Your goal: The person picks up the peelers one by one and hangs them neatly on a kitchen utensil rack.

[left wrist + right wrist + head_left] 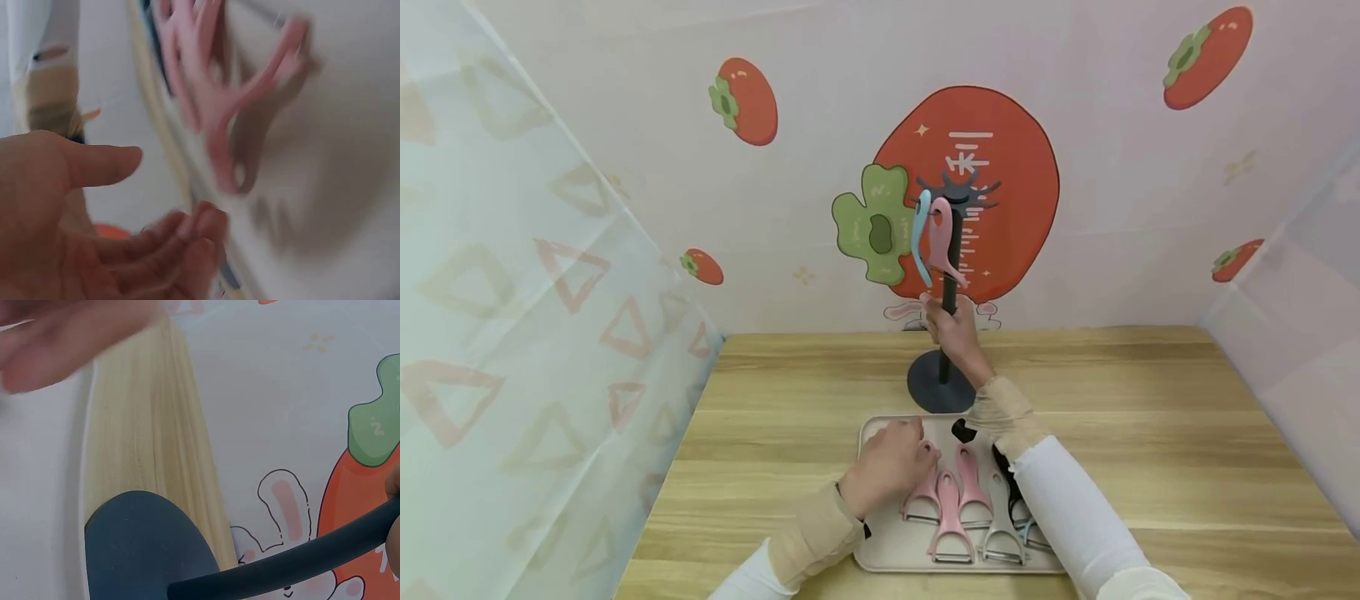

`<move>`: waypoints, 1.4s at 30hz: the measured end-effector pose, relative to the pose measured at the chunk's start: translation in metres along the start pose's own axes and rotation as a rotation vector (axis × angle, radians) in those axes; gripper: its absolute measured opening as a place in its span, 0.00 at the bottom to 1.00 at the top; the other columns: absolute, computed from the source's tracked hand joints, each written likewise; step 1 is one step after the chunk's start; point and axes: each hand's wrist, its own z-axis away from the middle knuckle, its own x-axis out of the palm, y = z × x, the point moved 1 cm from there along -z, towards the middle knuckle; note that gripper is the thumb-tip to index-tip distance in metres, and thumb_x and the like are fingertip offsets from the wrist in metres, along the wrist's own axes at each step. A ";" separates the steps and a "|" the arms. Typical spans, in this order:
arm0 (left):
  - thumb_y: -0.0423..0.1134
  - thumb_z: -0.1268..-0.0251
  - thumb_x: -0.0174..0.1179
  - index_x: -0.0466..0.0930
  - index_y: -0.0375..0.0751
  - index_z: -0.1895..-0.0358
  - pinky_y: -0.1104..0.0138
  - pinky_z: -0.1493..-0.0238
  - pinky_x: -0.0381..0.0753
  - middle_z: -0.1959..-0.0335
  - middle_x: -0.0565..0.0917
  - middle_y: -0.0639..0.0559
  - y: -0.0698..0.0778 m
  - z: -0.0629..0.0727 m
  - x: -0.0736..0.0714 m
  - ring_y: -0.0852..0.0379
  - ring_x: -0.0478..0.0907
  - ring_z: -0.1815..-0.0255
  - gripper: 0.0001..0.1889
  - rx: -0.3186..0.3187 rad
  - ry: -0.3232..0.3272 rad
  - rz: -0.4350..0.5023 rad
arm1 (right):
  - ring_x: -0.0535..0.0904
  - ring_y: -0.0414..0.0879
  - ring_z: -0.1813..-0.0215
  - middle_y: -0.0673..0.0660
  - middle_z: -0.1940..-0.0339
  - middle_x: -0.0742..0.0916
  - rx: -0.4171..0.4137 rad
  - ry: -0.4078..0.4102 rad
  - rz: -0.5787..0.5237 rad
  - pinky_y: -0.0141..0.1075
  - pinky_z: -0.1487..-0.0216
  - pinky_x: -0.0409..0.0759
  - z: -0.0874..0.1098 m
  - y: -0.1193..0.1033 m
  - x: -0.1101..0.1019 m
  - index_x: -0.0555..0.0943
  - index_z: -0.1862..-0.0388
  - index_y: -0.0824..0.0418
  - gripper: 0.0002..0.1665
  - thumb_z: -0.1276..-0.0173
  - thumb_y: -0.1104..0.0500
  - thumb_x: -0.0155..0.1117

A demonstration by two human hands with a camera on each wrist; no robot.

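Observation:
My right hand (958, 333) grips the pole (294, 562) of a dark stand whose round base (931, 387) rests on the table. From the hooks (958, 197) at its top hang a light blue peeler (920, 237) and a pink peeler (939, 237). Over the left part of a beige tray (883, 554), my left hand (891, 467) hovers with loosely bent fingers. In the left wrist view its thumb stands apart from the fingers, with nothing between them, near a pink peeler (215, 125). More pink peelers (948, 504) and a grey peeler (1001, 517) lie there.
A black peeler (1011, 483) and a light blue one (1036, 536) lie on the tray's right side, partly covered by my right arm. A small black piece (963, 431) shows near the tray's back edge. Behind the wooden table (1150, 417) rises a printed backdrop (1112, 250).

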 end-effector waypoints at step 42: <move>0.51 0.41 0.75 0.75 0.37 0.66 0.54 0.70 0.77 0.72 0.77 0.44 -0.002 0.019 0.029 0.51 0.75 0.74 0.23 -0.174 -0.049 -0.024 | 0.57 0.43 0.92 0.47 0.93 0.65 0.022 -0.001 0.010 0.34 0.86 0.55 0.002 0.000 -0.002 0.64 0.87 0.71 0.37 0.15 0.57 0.57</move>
